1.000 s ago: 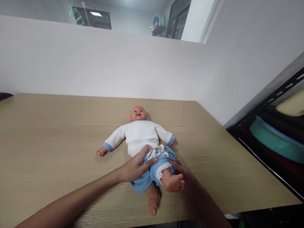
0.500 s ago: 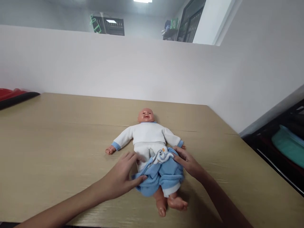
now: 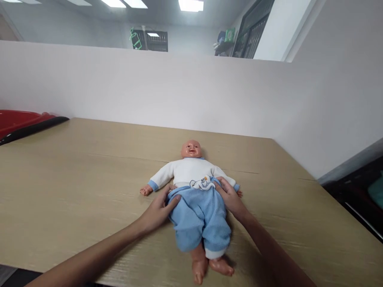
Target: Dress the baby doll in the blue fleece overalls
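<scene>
A baby doll (image 3: pixel 191 149) lies on its back on the table, head toward the wall, feet toward me. It wears a white top (image 3: pixel 193 170) with blue cuffs. Blue trousers (image 3: pixel 200 217) with a white cartoon patch cover its hips and legs, and both bare feet stick out below. My left hand (image 3: pixel 160 207) is closed on the waistband at one hip, thumb on the front. At the opposite hip my right hand (image 3: pixel 229 195) pinches the waistband beside the patch. Some fingertips of both hands are hidden behind the cloth.
The wooden table (image 3: pixel 98 179) has a thin seam across it and meets a white wall (image 3: pixel 173 91) at the back. A red basin (image 3: pixel 20 119) with a black edge stands at the far left. Beyond the right table edge is a dark rack (image 3: pixel 356 195).
Both hands have pulled the trousers up from the thighs to the waist, covering the white cloth at the hips. My left hand has closed on the waistband. The view has shifted slightly.
</scene>
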A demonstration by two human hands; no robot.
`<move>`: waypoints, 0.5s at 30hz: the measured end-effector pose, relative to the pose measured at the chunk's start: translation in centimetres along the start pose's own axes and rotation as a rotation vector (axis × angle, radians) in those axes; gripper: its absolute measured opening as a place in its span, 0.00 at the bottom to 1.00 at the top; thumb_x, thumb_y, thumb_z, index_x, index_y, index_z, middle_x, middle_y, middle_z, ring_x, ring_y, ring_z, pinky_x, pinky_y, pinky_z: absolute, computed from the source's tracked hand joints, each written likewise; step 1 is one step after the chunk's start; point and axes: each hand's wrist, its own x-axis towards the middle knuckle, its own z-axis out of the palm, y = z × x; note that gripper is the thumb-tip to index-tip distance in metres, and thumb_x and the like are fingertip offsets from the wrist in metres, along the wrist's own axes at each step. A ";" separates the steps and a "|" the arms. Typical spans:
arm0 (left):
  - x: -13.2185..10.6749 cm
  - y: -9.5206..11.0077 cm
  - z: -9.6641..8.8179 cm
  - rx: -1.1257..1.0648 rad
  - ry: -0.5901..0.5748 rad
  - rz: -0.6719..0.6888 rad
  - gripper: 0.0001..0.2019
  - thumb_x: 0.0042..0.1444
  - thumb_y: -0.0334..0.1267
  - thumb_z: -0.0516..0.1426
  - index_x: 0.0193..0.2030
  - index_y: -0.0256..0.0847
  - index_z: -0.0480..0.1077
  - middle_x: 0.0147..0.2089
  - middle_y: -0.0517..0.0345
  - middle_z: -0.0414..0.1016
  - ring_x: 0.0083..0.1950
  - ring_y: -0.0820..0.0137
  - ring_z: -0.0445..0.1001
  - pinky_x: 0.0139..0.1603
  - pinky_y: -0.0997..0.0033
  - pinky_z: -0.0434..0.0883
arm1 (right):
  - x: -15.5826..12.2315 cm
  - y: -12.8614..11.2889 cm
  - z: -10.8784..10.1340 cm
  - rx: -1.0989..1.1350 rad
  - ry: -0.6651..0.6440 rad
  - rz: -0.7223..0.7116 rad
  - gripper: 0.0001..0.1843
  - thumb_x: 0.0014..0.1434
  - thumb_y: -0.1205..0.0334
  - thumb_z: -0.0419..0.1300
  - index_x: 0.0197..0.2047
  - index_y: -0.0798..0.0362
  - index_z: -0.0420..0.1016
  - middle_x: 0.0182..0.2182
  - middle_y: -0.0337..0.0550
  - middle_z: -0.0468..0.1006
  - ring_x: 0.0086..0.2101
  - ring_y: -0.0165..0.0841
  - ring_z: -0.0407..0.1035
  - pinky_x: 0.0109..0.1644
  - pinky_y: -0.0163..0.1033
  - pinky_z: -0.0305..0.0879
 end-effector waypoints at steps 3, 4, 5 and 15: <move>1.0 -0.1 -0.3 0.123 0.102 0.111 0.18 0.70 0.55 0.56 0.51 0.42 0.69 0.53 0.53 0.73 0.58 0.59 0.70 0.64 0.60 0.66 | -0.4 0.1 -0.1 -0.043 -0.006 -0.022 0.23 0.59 0.40 0.69 0.47 0.49 0.77 0.45 0.44 0.81 0.50 0.43 0.73 0.61 0.44 0.66; 1.3 -0.2 -0.3 0.161 0.143 0.146 0.17 0.69 0.55 0.56 0.50 0.42 0.69 0.53 0.51 0.73 0.59 0.58 0.69 0.66 0.59 0.65 | -0.5 0.0 -0.1 -0.065 0.003 -0.042 0.23 0.59 0.41 0.69 0.48 0.49 0.77 0.45 0.44 0.81 0.51 0.44 0.72 0.62 0.45 0.65; 1.8 -0.3 -0.3 0.189 0.179 0.175 0.17 0.70 0.55 0.55 0.48 0.42 0.69 0.54 0.51 0.72 0.59 0.57 0.69 0.67 0.58 0.64 | -0.6 -0.1 0.0 -0.088 0.021 -0.066 0.21 0.60 0.42 0.68 0.48 0.49 0.77 0.45 0.44 0.81 0.51 0.44 0.72 0.63 0.46 0.64; 8.3 -1.1 -0.1 -0.012 0.218 0.051 0.21 0.67 0.60 0.55 0.47 0.42 0.66 0.41 0.58 0.73 0.48 0.62 0.70 0.55 0.63 0.70 | 4.9 0.5 1.5 0.026 0.229 0.003 0.27 0.56 0.34 0.65 0.45 0.49 0.74 0.43 0.44 0.81 0.48 0.43 0.73 0.58 0.46 0.69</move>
